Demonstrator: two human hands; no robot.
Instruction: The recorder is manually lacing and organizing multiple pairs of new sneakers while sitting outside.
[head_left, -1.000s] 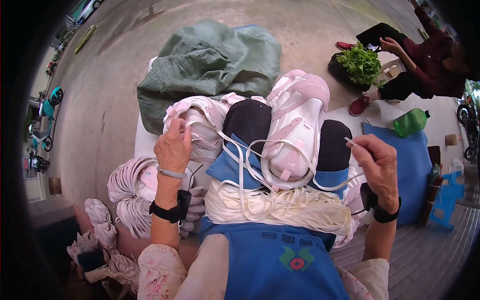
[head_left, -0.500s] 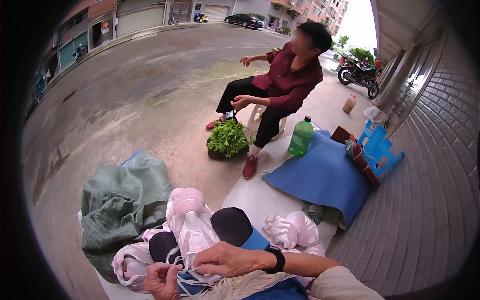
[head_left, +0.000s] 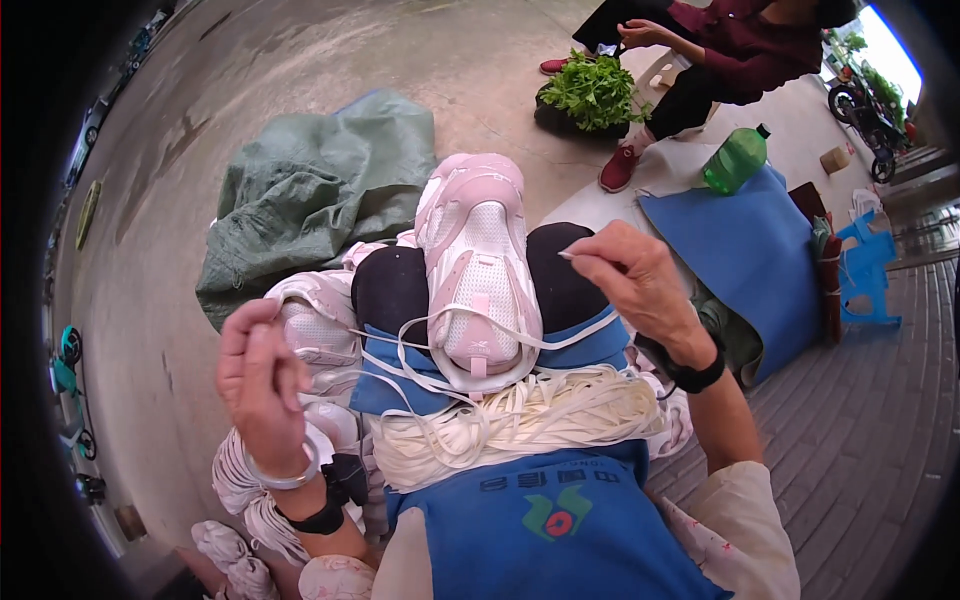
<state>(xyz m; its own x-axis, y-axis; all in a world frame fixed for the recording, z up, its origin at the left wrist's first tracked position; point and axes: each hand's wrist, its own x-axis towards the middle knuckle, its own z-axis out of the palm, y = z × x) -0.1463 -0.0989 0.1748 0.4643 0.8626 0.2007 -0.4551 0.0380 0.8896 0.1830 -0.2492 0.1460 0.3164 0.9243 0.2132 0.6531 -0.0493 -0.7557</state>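
A pink and white sneaker (head_left: 480, 270) lies across my lap between my knees, its heel toward me. White shoelace (head_left: 450, 335) loops spread from it to both sides. My right hand (head_left: 640, 285) is raised right of the sneaker, thumb and forefinger pinching a white lace end. Left of it, my left hand (head_left: 262, 385) is closed with curled fingers; a lace strand runs toward its fingertips, the grip itself partly hidden. A thick bundle of cream laces (head_left: 510, 425) rests on my lap, above my blue apron (head_left: 560, 530).
More pink and white sneakers (head_left: 315, 335) lie at my left, by a crumpled green sack (head_left: 310, 190). A seated person (head_left: 735, 50) is ahead right, beside leafy greens (head_left: 595, 90). Further right are a green bottle (head_left: 735, 160), a blue mat (head_left: 730, 250) and a blue stool (head_left: 868, 265).
My hands were close together at the laces; now they are wide apart, with lace drawn out to either side. The view has tipped down and turned left.
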